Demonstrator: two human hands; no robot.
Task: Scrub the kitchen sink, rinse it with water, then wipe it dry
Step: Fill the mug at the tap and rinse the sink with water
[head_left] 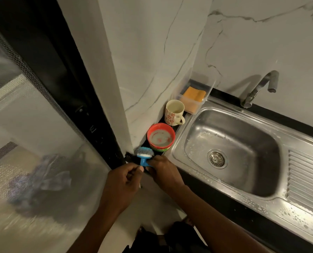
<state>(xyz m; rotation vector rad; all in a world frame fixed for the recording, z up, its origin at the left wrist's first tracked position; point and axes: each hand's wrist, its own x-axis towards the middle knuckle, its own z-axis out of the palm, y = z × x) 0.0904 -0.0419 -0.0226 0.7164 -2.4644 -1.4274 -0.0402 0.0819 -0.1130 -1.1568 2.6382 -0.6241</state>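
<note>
Both hands meet at the counter's left end, just beside the sink [177, 148]. The right hand [164, 170] pinches the blue handle of a scrub brush [144, 155], bristle head pointing up and away twd the wall corner. The left hand [123, 185] is curled closed w/ fingertips by the handle's lower end; can't tell whether it actually grips the brush. The steel basin is wet, suds and droplets on its walls, the front rim and the ribbed drainboard [307, 178]; drain strainer [216, 158] sits at the bottom. Along the wall behind the brush: a red bowl [161, 138] w/ cloudy residue, then a patterned mug [175, 112], then a clear tub holding an orange sponge [195, 94]. The tap [259, 88] stands at the back rim, no water running.
</note>
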